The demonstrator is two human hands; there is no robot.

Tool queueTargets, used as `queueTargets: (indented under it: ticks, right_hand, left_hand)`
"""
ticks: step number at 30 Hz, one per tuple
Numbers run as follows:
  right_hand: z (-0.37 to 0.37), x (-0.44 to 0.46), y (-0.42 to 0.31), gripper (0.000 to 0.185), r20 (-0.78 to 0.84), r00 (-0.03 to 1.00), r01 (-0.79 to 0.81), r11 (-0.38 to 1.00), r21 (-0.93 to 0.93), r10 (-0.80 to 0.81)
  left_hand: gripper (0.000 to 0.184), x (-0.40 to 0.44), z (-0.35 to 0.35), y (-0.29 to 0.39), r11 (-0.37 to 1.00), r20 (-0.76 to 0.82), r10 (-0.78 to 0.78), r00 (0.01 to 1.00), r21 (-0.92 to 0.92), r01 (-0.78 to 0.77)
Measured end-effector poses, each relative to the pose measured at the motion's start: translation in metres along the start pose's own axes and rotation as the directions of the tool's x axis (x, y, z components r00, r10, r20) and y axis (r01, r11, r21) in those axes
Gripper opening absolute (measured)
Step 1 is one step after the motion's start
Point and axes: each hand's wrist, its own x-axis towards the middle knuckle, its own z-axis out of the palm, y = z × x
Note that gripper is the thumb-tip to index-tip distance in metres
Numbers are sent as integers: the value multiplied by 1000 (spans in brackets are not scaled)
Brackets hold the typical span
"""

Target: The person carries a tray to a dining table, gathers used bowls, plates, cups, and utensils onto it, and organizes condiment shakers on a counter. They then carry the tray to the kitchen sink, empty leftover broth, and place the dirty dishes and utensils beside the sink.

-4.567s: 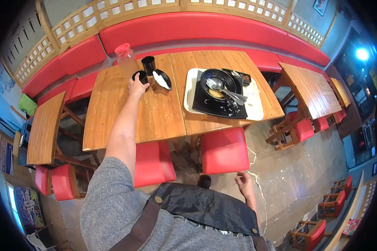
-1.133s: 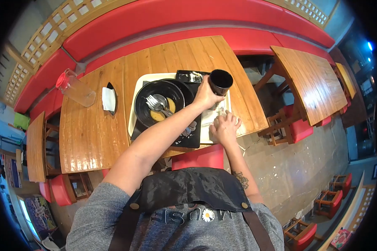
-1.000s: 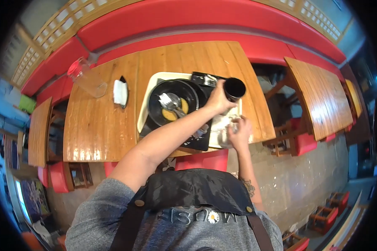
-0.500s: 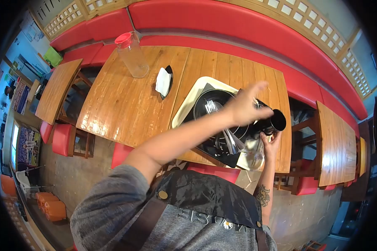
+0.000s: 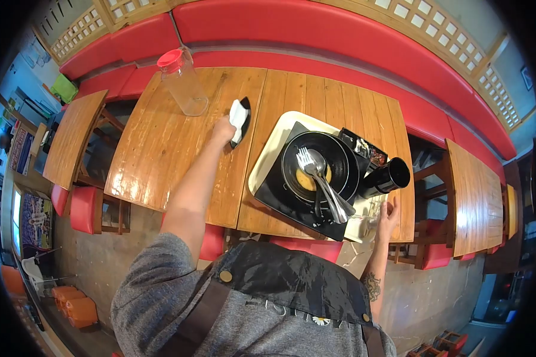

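Dish with a napkin under the left hand, left of a loaded tray

A small black dish (image 5: 246,122) carrying a crumpled white napkin (image 5: 238,115) sits on the table (image 5: 167,152), just left of the seam and nearer the far edge than the near one. Beyond it, towards the table's far left corner, stands a clear pitcher (image 5: 184,89) with a red lid. Across the seam, the cream tray (image 5: 265,151) reaches close to the table's near edge. On it, a black mat (image 5: 274,196) carries a black bowl (image 5: 336,159) with yellowish leftovers; a fork (image 5: 304,157) and spoon lie in the bowl, their handles over its near right rim. A black box (image 5: 363,149) with scraps lies along the tray's far edge, and a black cup (image 5: 392,174) stands by the tray's right edge.

The left hand (image 5: 224,128) is at the dish's left side, against the napkin; its fingertips are hidden, so whether they are clamped cannot be told. The right hand (image 5: 388,220) is by the tray's near right corner, just below the cup, fingers loosely apart.
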Motion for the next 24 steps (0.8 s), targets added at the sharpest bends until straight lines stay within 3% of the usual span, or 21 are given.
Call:
queueTargets:
  ticks: [3,4,6,7,8,11,13,14,15,17,18,19,20,24]
  right_hand:
    - [1,-2,16,55,17,1000,25,997,-73,-23]
    - [2,-3,15,55,2,1000,19,994,-104,-19]
    - [3,-4,14,55,-11,1000,14,991,-134,-16]
    - [4,-3,17,55,-42,999,10,959,-284,-22]
    - [4,-2,19,56,-71,997,1,904,-427,-35]
    - [3,1,31,48,-50,998,-50,838,-543,27]
    - [-3,9,38,42,-21,998,-62,870,-489,59]
    - [-1,13,42,37,1,995,-87,897,-434,97]
    - [1,5,13,32,1,997,-68,913,-403,75]
    - [1,11,12,33,38,996,-60,901,-429,84]
    - [-3,16,18,34,59,993,-61,886,-459,98]
    - [-2,21,35,34,35,999,16,889,-459,1]
    - [-1,21,34,34,42,999,24,889,-457,-6]
    - [4,18,27,27,2,999,-37,860,-509,44]
  left_hand:
    - [38,-27,2,23,964,-58,166,984,-201,-174]
    - [38,-59,-16,57,977,74,121,990,-183,-106]
    - [32,-74,10,60,926,106,290,951,-281,-251]
    - [44,-79,15,67,955,174,290,941,-117,-273]
    - [42,-87,21,73,958,130,284,950,-79,-276]
    - [42,-89,30,72,957,67,276,959,-111,-268]
    - [50,-80,28,67,944,259,206,944,-307,-122]
    - [61,-83,30,66,963,173,188,967,-226,-147]
    - [64,-80,34,63,920,255,170,952,-386,-61]
    - [70,-62,64,49,777,403,97,910,-602,184]
    - [72,-87,26,75,610,548,93,831,-692,387]
    - [73,-96,16,83,538,542,102,834,-735,412]
    - [73,-99,12,86,464,536,112,837,-773,433]
    - [73,-91,32,74,372,576,100,812,-778,506]
